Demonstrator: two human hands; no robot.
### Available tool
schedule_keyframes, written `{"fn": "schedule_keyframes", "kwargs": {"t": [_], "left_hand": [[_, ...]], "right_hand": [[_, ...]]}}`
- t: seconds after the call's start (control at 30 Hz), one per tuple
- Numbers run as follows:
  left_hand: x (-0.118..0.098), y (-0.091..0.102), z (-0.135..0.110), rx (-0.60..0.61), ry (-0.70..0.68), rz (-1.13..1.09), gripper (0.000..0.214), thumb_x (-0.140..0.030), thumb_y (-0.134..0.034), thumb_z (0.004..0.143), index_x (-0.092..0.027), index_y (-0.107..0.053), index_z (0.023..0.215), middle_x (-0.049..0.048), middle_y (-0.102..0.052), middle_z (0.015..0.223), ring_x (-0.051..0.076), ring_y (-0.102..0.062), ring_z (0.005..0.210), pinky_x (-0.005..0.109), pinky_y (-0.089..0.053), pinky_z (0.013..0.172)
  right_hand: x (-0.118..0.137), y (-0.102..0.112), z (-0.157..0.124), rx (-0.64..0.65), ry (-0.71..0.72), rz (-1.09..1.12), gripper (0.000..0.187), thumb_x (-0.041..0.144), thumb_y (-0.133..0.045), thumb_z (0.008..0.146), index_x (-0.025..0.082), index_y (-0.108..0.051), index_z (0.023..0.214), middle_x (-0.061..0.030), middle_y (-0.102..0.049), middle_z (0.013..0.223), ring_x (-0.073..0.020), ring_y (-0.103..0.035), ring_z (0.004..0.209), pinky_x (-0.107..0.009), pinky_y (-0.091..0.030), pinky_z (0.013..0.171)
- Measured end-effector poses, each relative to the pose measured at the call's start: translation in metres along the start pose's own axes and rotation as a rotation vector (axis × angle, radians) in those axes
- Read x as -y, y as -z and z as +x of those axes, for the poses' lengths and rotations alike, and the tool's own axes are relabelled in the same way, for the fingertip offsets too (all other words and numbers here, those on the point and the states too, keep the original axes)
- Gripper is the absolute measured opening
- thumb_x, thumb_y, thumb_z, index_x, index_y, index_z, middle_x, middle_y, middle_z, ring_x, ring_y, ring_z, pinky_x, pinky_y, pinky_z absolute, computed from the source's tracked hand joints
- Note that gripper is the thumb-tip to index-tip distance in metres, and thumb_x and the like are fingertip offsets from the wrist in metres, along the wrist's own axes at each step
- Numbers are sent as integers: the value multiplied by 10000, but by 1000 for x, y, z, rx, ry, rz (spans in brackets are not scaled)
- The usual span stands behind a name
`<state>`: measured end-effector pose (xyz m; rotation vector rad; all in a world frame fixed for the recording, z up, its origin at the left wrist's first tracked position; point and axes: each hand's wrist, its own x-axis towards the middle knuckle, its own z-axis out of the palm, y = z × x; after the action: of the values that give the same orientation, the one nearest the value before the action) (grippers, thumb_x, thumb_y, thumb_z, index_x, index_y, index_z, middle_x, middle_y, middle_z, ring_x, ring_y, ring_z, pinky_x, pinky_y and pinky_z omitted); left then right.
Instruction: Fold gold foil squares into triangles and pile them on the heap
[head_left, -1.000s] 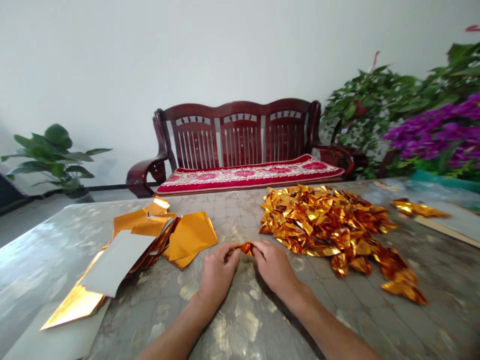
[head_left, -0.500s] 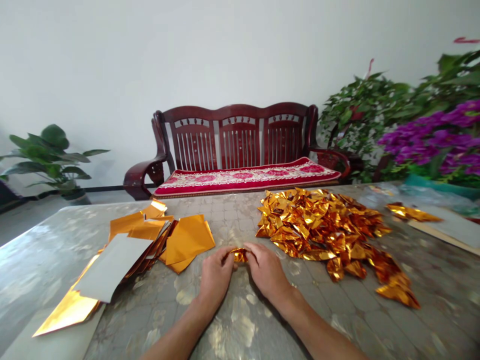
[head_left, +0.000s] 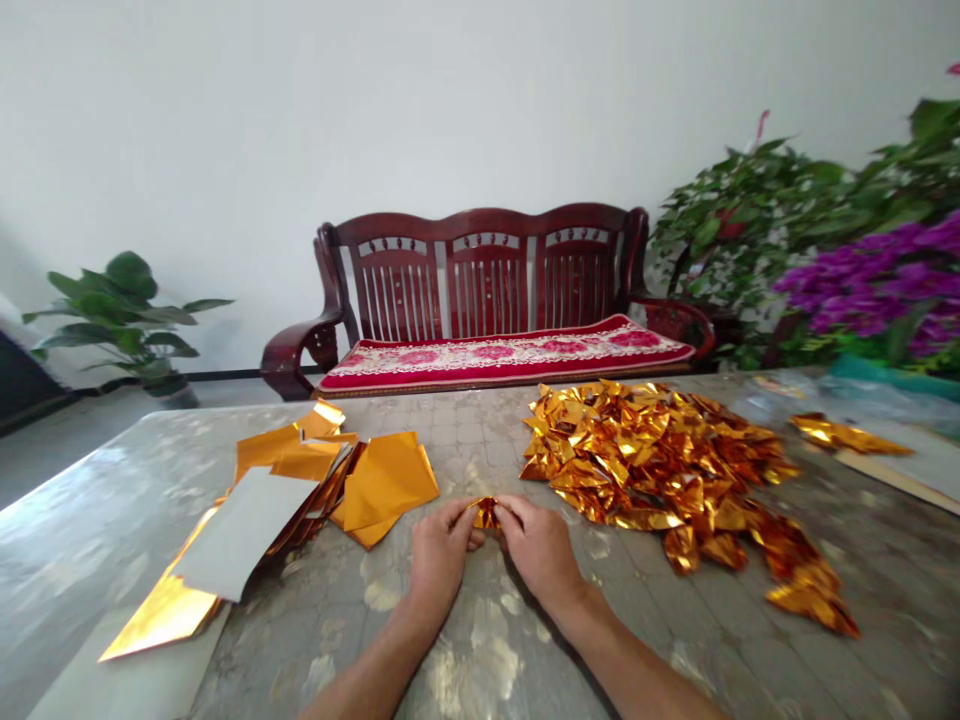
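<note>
Between my two hands is a small folded piece of gold foil paper, pinched at both ends just over the table. My left hand grips its left end with thumb and fingers. On the other end, my right hand is closed the same way. To the right lies a large heap of folded gold foil pieces. On the left are loose flat gold foil sheets and a stack of them, with a pale sheet face up on top.
The patterned table spreads under everything. Clear plastic and a pale board lie at its right end. Beyond stands a dark red wooden bench with a red and white cover. Purple flowers and a potted plant flank it.
The foil piece between my fingers looks more raised and creased in the middle. My hands stay together around it. The whole view has shifted slightly, so things appear a little further right.
</note>
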<state>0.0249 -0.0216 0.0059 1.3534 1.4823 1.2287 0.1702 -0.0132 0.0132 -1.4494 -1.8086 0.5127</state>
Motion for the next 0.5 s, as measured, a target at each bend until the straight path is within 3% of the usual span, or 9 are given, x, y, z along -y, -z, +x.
{"fn": "schedule_keyframes", "kwargs": {"t": [0.2,0.5], "left_hand": [[4,-1,1,31,18,-36,349,-394,-526,839,-156,-743,971,14,-699,596,177,-676,562,270,-551,588],[7,-6,0,41,54,-29,318,-425,-538,829,-152,-702,823,24,-689,600,180,-670,556,263,-530,555]], "right_hand": [[2,-2,-1,-3,-29,87,311,288,-461,910,219,-764,901,-43,-752,747,-180,-672,660,-244,-421,610],[1,-7,-1,4,-58,81,256,284,-474,886,206,-708,818,-34,-727,711,-172,-654,642,-236,-388,584]]}}
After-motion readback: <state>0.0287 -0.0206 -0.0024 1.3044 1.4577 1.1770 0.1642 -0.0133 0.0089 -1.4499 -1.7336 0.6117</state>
